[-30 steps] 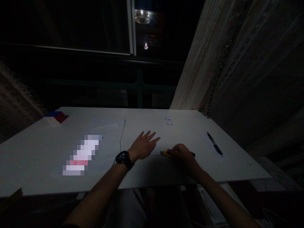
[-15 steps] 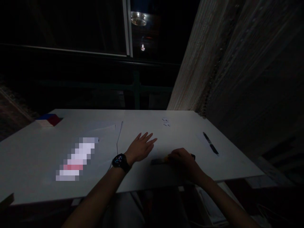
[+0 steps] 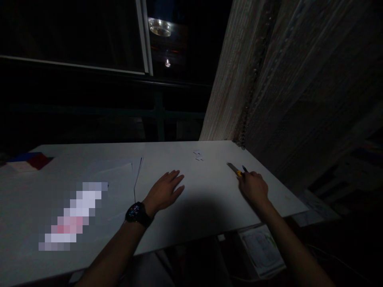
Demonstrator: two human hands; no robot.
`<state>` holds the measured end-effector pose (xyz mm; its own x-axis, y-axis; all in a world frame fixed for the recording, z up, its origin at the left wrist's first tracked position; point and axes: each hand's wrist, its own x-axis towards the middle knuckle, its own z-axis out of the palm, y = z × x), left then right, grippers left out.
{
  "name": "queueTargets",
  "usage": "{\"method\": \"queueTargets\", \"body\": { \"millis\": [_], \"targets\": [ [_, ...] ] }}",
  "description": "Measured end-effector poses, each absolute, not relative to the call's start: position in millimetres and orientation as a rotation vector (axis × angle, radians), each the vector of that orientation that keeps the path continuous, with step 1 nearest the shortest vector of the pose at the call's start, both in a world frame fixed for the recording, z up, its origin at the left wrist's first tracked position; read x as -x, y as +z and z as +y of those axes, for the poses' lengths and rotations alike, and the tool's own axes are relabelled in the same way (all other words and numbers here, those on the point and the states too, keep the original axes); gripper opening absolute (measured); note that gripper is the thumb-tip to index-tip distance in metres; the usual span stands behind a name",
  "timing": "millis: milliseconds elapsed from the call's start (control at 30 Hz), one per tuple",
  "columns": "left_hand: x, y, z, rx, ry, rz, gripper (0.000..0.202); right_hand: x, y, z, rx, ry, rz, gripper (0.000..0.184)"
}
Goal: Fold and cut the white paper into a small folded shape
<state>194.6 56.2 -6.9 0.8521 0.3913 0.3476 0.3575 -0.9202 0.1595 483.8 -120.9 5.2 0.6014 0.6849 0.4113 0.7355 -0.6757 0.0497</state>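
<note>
My left hand (image 3: 165, 192) lies flat, fingers together and stretched out, on the white table (image 3: 194, 207); a dark watch (image 3: 137, 213) is on its wrist. My right hand (image 3: 253, 186) rests near the table's right side, closed round a yellow utility knife (image 3: 234, 169) whose blade end sticks out toward the far left. A black pen (image 3: 245, 169) lies just beside the knife at my right hand. White paper sheets (image 3: 119, 175) lie left of my left hand.
Small paper scraps (image 3: 198, 156) lie at the far middle of the table. A red and blue block (image 3: 28, 160) sits at the far left corner. A rough wall (image 3: 284, 91) rises along the right. Papers (image 3: 261, 251) lie below the table's right edge.
My right hand has carried the knife from in front of me to the right side of the table, by the pen. My left hand stays flat on the table.
</note>
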Motion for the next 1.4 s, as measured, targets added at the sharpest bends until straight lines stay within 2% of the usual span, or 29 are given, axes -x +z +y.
{"method": "queueTargets", "body": {
  "millis": [167, 233, 333, 467, 567, 667, 767, 867, 967, 1067, 1233, 1400],
  "targets": [
    [-189.9, -4.0, 48.8, -2.944, 0.430, 0.483, 0.079, -476.3, 2.8, -120.2, 2.707, -0.552, -1.170, 0.036],
    [-188.8, -3.8, 46.0, -2.941, 0.387, 0.444, 0.078, -468.2, 7.4, -118.8, 2.642, -0.499, -1.150, 0.037],
    [-189.4, -3.5, 43.1, -2.929, 0.416, 0.436, 0.063, -453.6, 18.5, -110.8, 2.405, -0.316, -1.153, 0.040],
    [-193.1, -3.2, 41.5, -2.921, 0.506, 0.437, 0.046, -424.5, 29.8, -88.7, 1.946, 0.344, -1.247, 0.044],
    [-195.7, -2.3, 41.6, -2.857, 0.586, 0.502, 0.043, -397.6, 28.7, -70.0, 1.697, 0.893, -1.094, 0.044],
    [-196.3, 0.2, 42.2, -2.729, 0.709, 0.565, 0.043, -375.0, 22.3, -54.7, 1.559, 1.094, -0.982, 0.043],
    [-195.1, 4.2, 43.2, -2.562, 0.842, 0.626, 0.041, -360.9, 17.9, -43.3, 1.646, 1.020, -1.103, 0.033],
    [-193.0, 9.0, 45.6, -2.376, 0.937, 0.718, 0.039, -352.0, 18.1, -35.1, 1.826, 0.657, -1.408, 0.027],
    [-190.3, 11.9, 51.4, -2.190, 1.014, 0.847, 0.038, -344.6, 19.0, -29.6, 1.953, 0.376, -1.748, 0.029],
    [-187.8, 10.9, 59.9, -2.017, 1.087, 0.945, 0.041, -339.8, 16.8, -25.9, 1.969, 0.323, -1.962, 0.034],
    [-187.9, 3.6, 69.6, -1.900, 1.119, 0.950, 0.043, -340.1, 12.4, -21.5, 2.011, 0.320, -2.010, 0.039],
    [-189.1, -2.3, 71.6, -1.865, 1.067, 0.985, 0.035, -343.9, 13.6, -22.4, 2.038, 0.326, -2.023, 0.043]
  ]
}}
